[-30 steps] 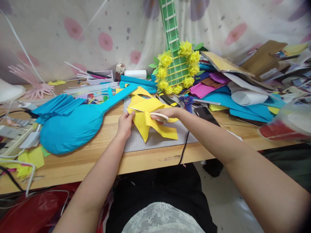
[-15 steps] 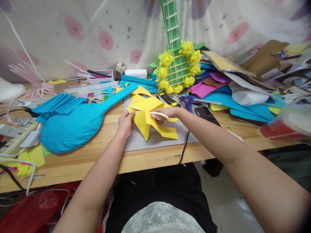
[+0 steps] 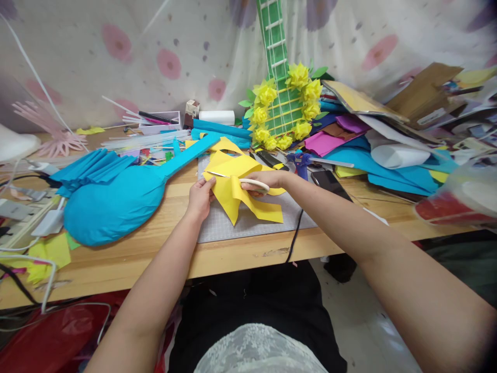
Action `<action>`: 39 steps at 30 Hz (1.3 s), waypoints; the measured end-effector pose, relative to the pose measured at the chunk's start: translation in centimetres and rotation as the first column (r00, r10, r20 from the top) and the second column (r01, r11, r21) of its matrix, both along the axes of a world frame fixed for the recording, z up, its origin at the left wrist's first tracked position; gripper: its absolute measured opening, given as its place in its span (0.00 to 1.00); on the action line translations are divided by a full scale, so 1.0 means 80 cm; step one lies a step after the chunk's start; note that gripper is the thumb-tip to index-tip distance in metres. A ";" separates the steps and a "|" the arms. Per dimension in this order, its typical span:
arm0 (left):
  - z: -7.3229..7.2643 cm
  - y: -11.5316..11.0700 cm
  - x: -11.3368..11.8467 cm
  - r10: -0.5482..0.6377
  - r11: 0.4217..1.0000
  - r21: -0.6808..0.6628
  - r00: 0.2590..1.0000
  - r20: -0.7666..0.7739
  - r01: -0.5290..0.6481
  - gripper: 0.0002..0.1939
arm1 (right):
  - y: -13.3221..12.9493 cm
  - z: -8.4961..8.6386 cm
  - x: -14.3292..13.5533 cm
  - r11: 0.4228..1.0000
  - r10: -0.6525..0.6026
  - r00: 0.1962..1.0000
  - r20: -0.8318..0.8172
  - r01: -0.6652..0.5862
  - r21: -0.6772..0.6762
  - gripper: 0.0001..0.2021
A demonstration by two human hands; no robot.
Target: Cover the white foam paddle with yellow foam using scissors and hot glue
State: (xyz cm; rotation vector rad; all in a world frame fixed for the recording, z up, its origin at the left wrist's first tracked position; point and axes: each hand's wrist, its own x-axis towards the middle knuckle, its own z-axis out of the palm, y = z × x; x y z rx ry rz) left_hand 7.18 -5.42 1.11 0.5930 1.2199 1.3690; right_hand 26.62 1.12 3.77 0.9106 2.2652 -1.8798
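Observation:
Over the grey cutting mat (image 3: 217,228) I hold a sheet of yellow crepe paper (image 3: 252,207), partly cut into strips that hang and curl. My left hand (image 3: 201,198) pinches the paper's left edge between thumb and fingers. In my right hand (image 3: 264,182) is a pair of scissors (image 3: 255,185) with pale handles; a thin blade shows on the paper near my left fingertips, while the rest is hidden by a fold. Left of my hands lies a blue paper-covered guitar-like shape (image 3: 116,204) with a long neck.
A green paper guitar (image 3: 277,98) ringed with yellow flowers leans at the back. A blue glue gun (image 3: 301,163) and a phone (image 3: 330,185) lie to the right. Coloured paper (image 3: 399,176) is piled beyond, near a plastic cup (image 3: 458,199). A power strip (image 3: 23,228) sits far left.

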 end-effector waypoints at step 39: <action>-0.016 0.015 -0.025 0.122 0.989 0.096 0.989 -0.087 -0.114 0.08 | 0.008 0.005 0.011 0.986 0.039 0.996 -0.076 -0.026 0.167 0.28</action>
